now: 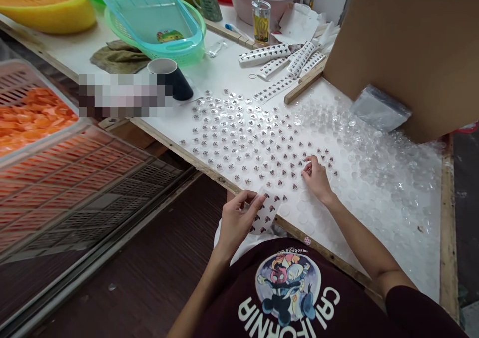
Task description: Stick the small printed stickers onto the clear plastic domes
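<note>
My left hand pinches a sheet of small dark stickers between thumb and fingers at the table's front edge. My right hand is low over the table with its fingers bent and drawn together; whatever is at its fingertips is too small to make out. Around it lie many clear round discs, each bearing one small dark sticker. To the right of that hand spread plain clear discs without stickers, loosely heaped toward the back.
Rolled sticker strips lie at the back near a wooden strip. A dark cup, green basket and glass stand behind. A cardboard sheet rises at right. A crate of orange pieces stands left.
</note>
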Available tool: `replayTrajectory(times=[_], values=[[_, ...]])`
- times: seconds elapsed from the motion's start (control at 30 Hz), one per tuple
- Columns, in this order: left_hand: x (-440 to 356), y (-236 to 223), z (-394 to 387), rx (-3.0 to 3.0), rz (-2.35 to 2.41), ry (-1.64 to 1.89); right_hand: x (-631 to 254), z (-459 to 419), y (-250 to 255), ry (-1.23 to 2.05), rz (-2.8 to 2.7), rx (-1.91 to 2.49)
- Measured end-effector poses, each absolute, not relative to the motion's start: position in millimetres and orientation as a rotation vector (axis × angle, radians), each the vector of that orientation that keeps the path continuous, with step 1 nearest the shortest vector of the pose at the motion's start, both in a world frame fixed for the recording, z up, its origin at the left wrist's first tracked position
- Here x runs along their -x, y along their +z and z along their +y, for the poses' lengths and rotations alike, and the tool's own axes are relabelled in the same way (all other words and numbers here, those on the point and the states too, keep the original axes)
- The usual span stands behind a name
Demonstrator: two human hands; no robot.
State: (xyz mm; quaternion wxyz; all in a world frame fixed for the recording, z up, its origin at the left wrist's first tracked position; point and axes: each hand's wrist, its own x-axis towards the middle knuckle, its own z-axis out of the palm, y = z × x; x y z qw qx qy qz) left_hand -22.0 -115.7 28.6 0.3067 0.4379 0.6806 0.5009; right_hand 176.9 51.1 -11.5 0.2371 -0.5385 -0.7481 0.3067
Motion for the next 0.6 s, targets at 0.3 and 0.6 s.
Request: replayTrajectory(times=[0.3, 0.6], values=[[24.7, 27.5, -117.3, -1.160, 1.814, 1.319, -193.8, 38.9, -1.2, 0.742, -2.025, 1.445], [23.3, 28.9, -114.9, -1.163, 1.789, 1.337, -195.3, 30.5, -8.7, 1.089, -2.004, 1.590]])
